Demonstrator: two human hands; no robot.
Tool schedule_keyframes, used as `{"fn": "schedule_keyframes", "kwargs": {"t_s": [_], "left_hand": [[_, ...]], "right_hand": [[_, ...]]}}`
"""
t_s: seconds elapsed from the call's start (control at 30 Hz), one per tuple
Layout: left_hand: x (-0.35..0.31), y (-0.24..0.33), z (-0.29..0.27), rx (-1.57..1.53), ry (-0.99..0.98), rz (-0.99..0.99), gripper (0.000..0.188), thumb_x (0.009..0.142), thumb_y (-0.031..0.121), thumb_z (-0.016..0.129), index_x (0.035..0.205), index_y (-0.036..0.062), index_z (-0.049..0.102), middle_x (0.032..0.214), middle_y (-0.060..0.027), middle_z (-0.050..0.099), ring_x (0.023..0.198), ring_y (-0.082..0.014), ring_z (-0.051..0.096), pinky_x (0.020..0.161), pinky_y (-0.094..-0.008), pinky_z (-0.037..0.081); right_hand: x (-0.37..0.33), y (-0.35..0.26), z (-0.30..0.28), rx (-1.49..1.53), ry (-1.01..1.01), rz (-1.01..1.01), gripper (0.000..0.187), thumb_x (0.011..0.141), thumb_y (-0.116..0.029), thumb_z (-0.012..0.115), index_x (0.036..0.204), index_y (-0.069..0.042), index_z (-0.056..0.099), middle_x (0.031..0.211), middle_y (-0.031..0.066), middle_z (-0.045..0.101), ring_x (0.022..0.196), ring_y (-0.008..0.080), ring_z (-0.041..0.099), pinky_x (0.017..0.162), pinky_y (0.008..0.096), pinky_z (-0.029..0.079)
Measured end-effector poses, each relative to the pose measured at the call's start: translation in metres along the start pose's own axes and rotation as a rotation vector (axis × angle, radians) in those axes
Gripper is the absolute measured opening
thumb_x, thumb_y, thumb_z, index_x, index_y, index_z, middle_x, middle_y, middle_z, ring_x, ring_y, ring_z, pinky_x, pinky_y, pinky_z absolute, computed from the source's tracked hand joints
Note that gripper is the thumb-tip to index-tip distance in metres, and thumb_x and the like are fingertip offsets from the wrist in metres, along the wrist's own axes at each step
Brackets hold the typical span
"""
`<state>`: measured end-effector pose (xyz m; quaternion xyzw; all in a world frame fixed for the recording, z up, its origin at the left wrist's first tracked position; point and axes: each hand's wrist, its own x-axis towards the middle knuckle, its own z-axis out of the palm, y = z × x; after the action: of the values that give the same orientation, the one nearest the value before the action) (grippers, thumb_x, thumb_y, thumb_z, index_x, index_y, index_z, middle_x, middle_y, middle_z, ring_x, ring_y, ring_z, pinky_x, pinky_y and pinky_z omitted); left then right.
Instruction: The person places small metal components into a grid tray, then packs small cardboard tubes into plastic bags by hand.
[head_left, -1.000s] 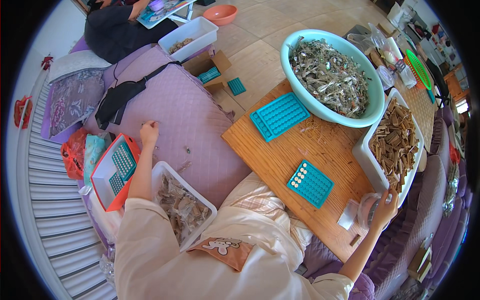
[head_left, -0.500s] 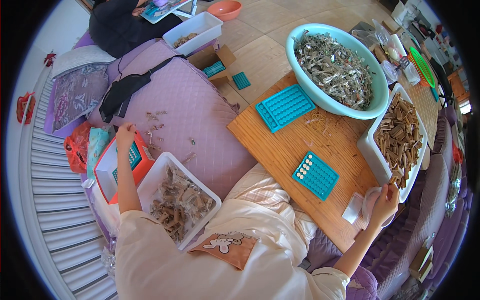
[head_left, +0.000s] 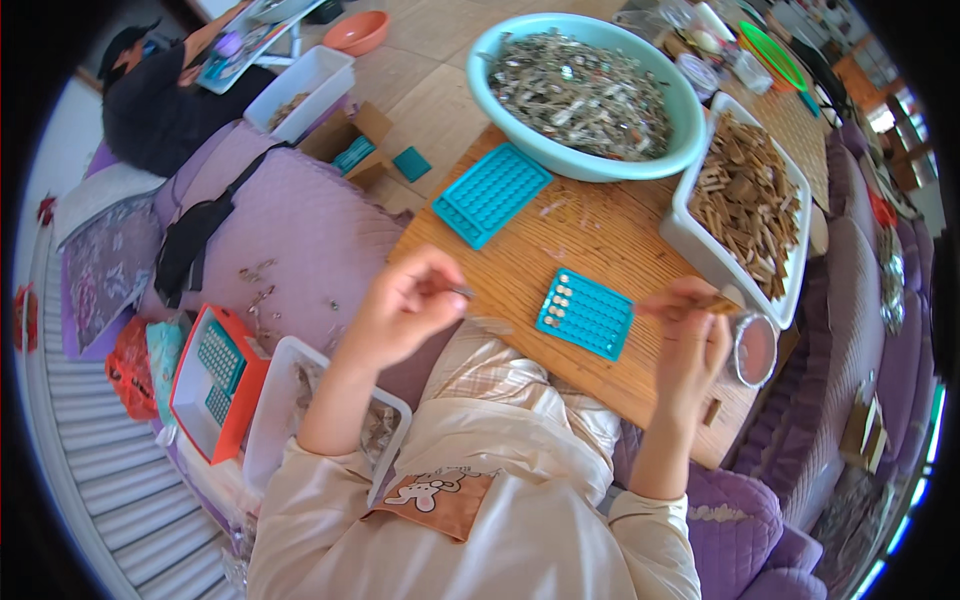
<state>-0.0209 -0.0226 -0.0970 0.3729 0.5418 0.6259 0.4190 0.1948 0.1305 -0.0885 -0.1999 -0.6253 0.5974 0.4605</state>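
My left hand (head_left: 415, 300) is raised over the near left edge of the table, thumb and fingertips pinching a small dark piece (head_left: 461, 291) too small to name. My right hand (head_left: 690, 330) is closed on a small brown cardboard-like piece (head_left: 719, 304) above the table's right side. Between the hands lies a teal tray (head_left: 600, 318) with rows of small hollows; several pale round pieces (head_left: 562, 292) sit in its left end. Right beside my right hand is a clear round cup (head_left: 754, 348) with a pinkish inside.
A pale blue basin (head_left: 690, 150) of silvery wrapped pieces and a white bin (head_left: 672, 228) of brown pieces stand at the table's far side. Another teal tray (head_left: 490, 195) lies left. Beside me are an orange-red box (head_left: 255, 385) and a white bin (head_left: 262, 425). A person (head_left: 150, 115) sits far left.
My left hand has come from the orange-red box to the table with a small dark piece. My right hand has left the bin's near corner, now holding a brown piece. The view has shifted.
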Motion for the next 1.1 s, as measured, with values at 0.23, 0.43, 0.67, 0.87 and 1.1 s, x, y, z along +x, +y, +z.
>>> {"fn": "schedule_keyframes", "kwargs": {"t_s": [0.23,0.43,0.67,0.87,1.1], "left_hand": [[0.026,-0.020,0.093,-0.159,-0.179,0.043,0.013,0.078,0.002,0.055,0.091,0.0013,0.053,0.081,-0.0003,0.052,0.071,-0.0048,0.051,0.062,-0.0180,0.042],[0.021,-0.028,0.111,0.043,0.122,0.208,0.012,0.079,0.003,0.057,0.090,-0.0004,0.054,0.084,-0.0066,0.056,0.073,-0.0092,0.055,0.060,-0.0212,0.047],[0.014,-0.023,0.118,-0.109,0.100,0.194,0.010,0.078,-0.001,0.057,0.087,-0.0045,0.054,0.083,-0.0088,0.057,0.072,-0.0112,0.058,0.066,-0.0219,0.049],[0.015,-0.031,0.116,-0.086,0.117,0.189,0.012,0.077,-0.001,0.058,0.088,-0.0051,0.055,0.084,-0.0083,0.057,0.072,-0.0107,0.058,0.065,-0.0208,0.048],[0.014,-0.026,0.116,-0.213,0.090,0.113,0.013,0.077,-0.003,0.057,0.089,-0.0043,0.054,0.085,-0.0088,0.057,0.074,-0.0099,0.057,0.063,-0.0213,0.049]], "right_hand": [[-0.016,0.014,0.032,0.159,0.016,0.213,0.027,0.092,-0.023,0.034,0.096,0.001,0.046,0.089,0.0112,0.056,0.082,0.0173,0.056,0.072,0.0284,0.046],[-0.026,-0.001,0.019,0.013,0.054,0.450,0.024,0.091,-0.020,0.038,0.087,0.000,0.051,0.070,0.0032,0.055,0.053,0.0053,0.047,0.046,0.0193,0.038],[-0.032,-0.001,0.014,-0.143,-0.052,0.538,0.027,0.089,-0.019,0.043,0.072,-0.001,0.052,0.053,-0.0008,0.048,0.047,0.0037,0.038,0.042,0.0204,0.031],[-0.034,0.000,0.017,-0.224,-0.048,0.509,0.024,0.088,-0.016,0.042,0.073,0.001,0.052,0.055,0.0031,0.052,0.047,0.0065,0.042,0.043,0.0222,0.034],[-0.039,-0.002,0.022,-0.243,-0.067,0.396,0.017,0.087,-0.011,0.043,0.080,0.002,0.051,0.061,0.0062,0.054,0.047,0.0113,0.048,0.044,0.0249,0.038]]}}
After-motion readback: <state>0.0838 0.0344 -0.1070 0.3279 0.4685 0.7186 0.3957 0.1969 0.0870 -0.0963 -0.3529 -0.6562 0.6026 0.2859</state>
